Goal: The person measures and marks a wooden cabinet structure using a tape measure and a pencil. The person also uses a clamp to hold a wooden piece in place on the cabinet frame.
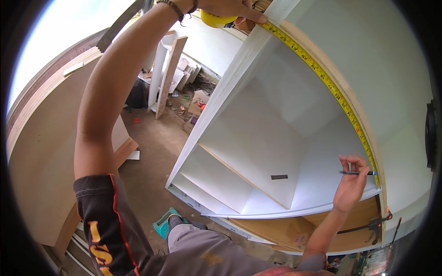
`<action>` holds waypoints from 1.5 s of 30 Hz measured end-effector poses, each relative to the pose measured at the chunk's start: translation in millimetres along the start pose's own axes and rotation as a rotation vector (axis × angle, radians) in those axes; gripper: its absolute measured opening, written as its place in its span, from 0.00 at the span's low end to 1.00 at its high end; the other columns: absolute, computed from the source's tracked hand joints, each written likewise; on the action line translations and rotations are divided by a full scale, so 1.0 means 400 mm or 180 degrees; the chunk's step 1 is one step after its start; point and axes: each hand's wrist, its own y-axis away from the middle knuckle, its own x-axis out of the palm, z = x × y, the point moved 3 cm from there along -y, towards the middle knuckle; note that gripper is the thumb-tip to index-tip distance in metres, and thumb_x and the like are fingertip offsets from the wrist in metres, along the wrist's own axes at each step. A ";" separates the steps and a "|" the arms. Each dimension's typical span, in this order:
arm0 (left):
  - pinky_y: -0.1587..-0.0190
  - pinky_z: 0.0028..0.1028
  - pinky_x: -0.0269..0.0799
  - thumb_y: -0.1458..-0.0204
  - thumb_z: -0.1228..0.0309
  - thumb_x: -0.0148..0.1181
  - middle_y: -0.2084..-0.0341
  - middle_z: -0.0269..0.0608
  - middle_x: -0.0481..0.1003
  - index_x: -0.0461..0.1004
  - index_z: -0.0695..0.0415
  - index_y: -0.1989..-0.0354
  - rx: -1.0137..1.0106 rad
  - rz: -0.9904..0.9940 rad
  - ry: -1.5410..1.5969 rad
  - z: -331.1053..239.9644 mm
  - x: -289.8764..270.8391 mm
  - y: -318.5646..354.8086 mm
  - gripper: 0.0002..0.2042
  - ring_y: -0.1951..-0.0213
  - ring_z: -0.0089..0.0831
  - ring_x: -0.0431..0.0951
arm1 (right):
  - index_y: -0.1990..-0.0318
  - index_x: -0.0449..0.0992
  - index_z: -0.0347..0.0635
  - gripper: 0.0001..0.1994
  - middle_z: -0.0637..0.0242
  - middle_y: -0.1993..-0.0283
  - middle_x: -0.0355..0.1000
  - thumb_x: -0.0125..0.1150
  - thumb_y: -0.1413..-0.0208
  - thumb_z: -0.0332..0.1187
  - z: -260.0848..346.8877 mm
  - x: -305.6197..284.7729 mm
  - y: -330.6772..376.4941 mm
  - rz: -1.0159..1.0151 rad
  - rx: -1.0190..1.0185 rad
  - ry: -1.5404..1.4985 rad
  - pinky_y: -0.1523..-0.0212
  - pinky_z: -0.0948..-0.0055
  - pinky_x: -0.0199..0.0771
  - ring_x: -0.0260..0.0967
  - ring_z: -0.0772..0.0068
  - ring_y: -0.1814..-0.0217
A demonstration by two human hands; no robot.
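Along the left side, large boards (50, 133) lie with their pale edges showing. Beside them the left arm, in a dark sleeve (103, 221), reaches up past a white frame (159, 76) standing on the floor (145, 158). Lower down, a teal box (162, 226) is by the person's foot.

At the top, the left hand (232, 9), partly cut off by the picture's edge, appears closed around a yellow case (214, 19), one fingertip down on the tape (322, 76) at the corner of the cabinet (221, 108). White shelves cross the cabinet's lower part, and a dark slip (279, 177) shows on an inner face.

From that fingertip the tape bows down along the right-hand rim to near the lower corner. Just left of its lower stretch, the right hand (349, 189) has a pen (352, 172) lightly pinched, fingers loosely bent; its blue end is by the tape, its dark end points left. Below, a clamp (374, 227) sits at the corner.

Laying out the tape looks done; no pen mark can be made out on the rim, so any marking seems undone.
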 end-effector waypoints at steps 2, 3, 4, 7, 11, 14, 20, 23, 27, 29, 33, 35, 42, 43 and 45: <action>0.68 0.32 0.75 0.44 0.38 0.62 0.82 0.42 0.81 0.84 0.59 0.78 0.0031 0.0024 0.0058 -0.004 -0.032 0.026 0.31 0.76 0.31 0.81 | 0.49 0.76 0.33 0.30 0.64 0.61 0.66 0.41 0.27 0.56 0.040 0.092 -0.035 0.0346 -0.0596 0.0409 0.57 0.73 0.70 0.64 0.72 0.60; 0.68 0.32 0.75 0.43 0.39 0.62 0.82 0.41 0.80 0.84 0.59 0.78 0.0039 0.0022 0.0039 0.001 -0.016 0.014 0.31 0.76 0.31 0.81 | 0.48 0.76 0.33 0.31 0.63 0.60 0.67 0.41 0.27 0.56 0.053 0.118 -0.051 0.0524 -0.0828 0.0589 0.57 0.74 0.70 0.66 0.72 0.60; 0.68 0.32 0.75 0.43 0.39 0.61 0.82 0.41 0.80 0.84 0.60 0.77 0.0044 0.0020 0.0021 0.004 0.000 0.001 0.31 0.76 0.31 0.81 | 0.47 0.77 0.33 0.32 0.63 0.59 0.68 0.41 0.27 0.57 0.067 0.150 -0.070 0.0710 -0.1053 0.0768 0.58 0.74 0.71 0.67 0.73 0.59; 0.68 0.32 0.75 0.42 0.41 0.61 0.82 0.41 0.81 0.85 0.60 0.76 0.0075 -0.0035 -0.0205 -0.005 -0.049 0.017 0.30 0.76 0.31 0.81 | 0.49 0.78 0.32 0.15 0.59 0.55 0.72 0.55 0.30 0.36 0.149 0.320 -0.145 0.1269 -0.1566 0.0491 0.56 0.76 0.75 0.72 0.73 0.57; 0.67 0.32 0.76 0.41 0.42 0.60 0.81 0.42 0.81 0.86 0.60 0.74 0.0284 -0.0004 0.0087 0.007 -0.018 0.017 0.29 0.76 0.32 0.81 | 0.53 0.81 0.31 0.08 0.60 0.51 0.77 0.65 0.39 0.20 0.164 0.491 -0.238 0.1246 -0.2053 0.0697 0.51 0.77 0.78 0.76 0.75 0.53; 0.66 0.33 0.76 0.41 0.42 0.60 0.80 0.43 0.81 0.86 0.60 0.72 0.0084 0.0151 -0.0048 -0.018 -0.015 0.013 0.29 0.75 0.33 0.81 | 0.54 0.82 0.34 0.07 0.62 0.54 0.79 0.68 0.40 0.22 0.158 0.559 -0.287 0.1091 -0.2062 0.0555 0.51 0.76 0.80 0.78 0.76 0.53; 0.68 0.35 0.75 0.41 0.43 0.60 0.81 0.45 0.80 0.84 0.62 0.74 0.0007 -0.0068 -0.0100 -0.014 -0.046 0.046 0.29 0.76 0.35 0.80 | 0.60 0.83 0.36 0.05 0.67 0.65 0.81 0.71 0.41 0.27 0.145 0.648 -0.319 0.0814 -0.2011 0.0623 0.56 0.77 0.81 0.80 0.78 0.63; 0.68 0.36 0.75 0.40 0.45 0.60 0.81 0.47 0.80 0.83 0.63 0.76 0.0016 0.0061 -0.0144 -0.012 -0.038 0.042 0.29 0.76 0.36 0.80 | 0.62 0.83 0.37 0.06 0.70 0.69 0.81 0.72 0.41 0.30 0.131 0.648 -0.328 0.0638 -0.2103 0.0887 0.60 0.80 0.79 0.79 0.80 0.67; 0.67 0.37 0.76 0.39 0.47 0.60 0.81 0.50 0.80 0.82 0.64 0.76 -0.0270 -0.0031 -0.0487 -0.031 -0.032 0.032 0.28 0.75 0.40 0.81 | 0.63 0.83 0.38 0.06 0.71 0.72 0.80 0.72 0.41 0.31 0.130 0.648 -0.340 0.0634 -0.2048 0.0677 0.64 0.82 0.75 0.78 0.82 0.69; 0.66 0.37 0.76 0.39 0.48 0.59 0.80 0.51 0.80 0.83 0.63 0.76 0.0139 -0.0042 -0.0296 -0.021 -0.041 0.048 0.27 0.75 0.42 0.81 | 0.63 0.83 0.38 0.06 0.71 0.72 0.80 0.72 0.41 0.31 0.124 0.652 -0.342 0.0660 -0.2073 0.0671 0.64 0.81 0.75 0.78 0.82 0.69; 0.64 0.37 0.77 0.39 0.48 0.59 0.79 0.52 0.80 0.83 0.64 0.74 0.0034 -0.0089 -0.0243 -0.027 -0.038 0.055 0.27 0.73 0.43 0.82 | 0.64 0.83 0.39 0.06 0.70 0.72 0.81 0.71 0.40 0.32 0.116 0.659 -0.344 0.0606 -0.2174 0.0814 0.64 0.80 0.76 0.79 0.81 0.69; 0.64 0.37 0.77 0.38 0.48 0.59 0.78 0.52 0.81 0.83 0.64 0.73 -0.0016 -0.0026 -0.0268 -0.035 -0.042 0.058 0.27 0.72 0.43 0.82 | 0.64 0.83 0.39 0.07 0.70 0.72 0.81 0.71 0.40 0.33 0.114 0.661 -0.346 0.0567 -0.2234 0.0858 0.64 0.80 0.77 0.80 0.80 0.69; 0.62 0.38 0.77 0.37 0.45 0.56 0.76 0.55 0.81 0.82 0.65 0.72 0.0282 0.0047 -0.0381 -0.020 -0.050 0.056 0.30 0.70 0.45 0.82 | 0.65 0.83 0.40 0.07 0.70 0.72 0.81 0.71 0.40 0.34 0.110 0.663 -0.352 0.0530 -0.2357 0.0920 0.64 0.80 0.77 0.80 0.80 0.69; 0.62 0.39 0.77 0.37 0.45 0.56 0.76 0.55 0.81 0.83 0.65 0.72 0.0270 0.0058 -0.0401 -0.021 -0.050 0.057 0.30 0.70 0.46 0.82 | 0.65 0.83 0.40 0.07 0.70 0.72 0.81 0.71 0.40 0.34 0.109 0.664 -0.353 0.0529 -0.2385 0.0915 0.64 0.79 0.77 0.80 0.80 0.69; 0.61 0.39 0.77 0.37 0.44 0.56 0.75 0.55 0.81 0.83 0.65 0.71 0.0240 0.0081 -0.0424 -0.023 -0.052 0.058 0.30 0.69 0.46 0.82 | 0.65 0.83 0.40 0.07 0.70 0.73 0.81 0.71 0.40 0.34 0.114 0.663 -0.351 0.0543 -0.2371 0.0960 0.65 0.79 0.76 0.80 0.80 0.70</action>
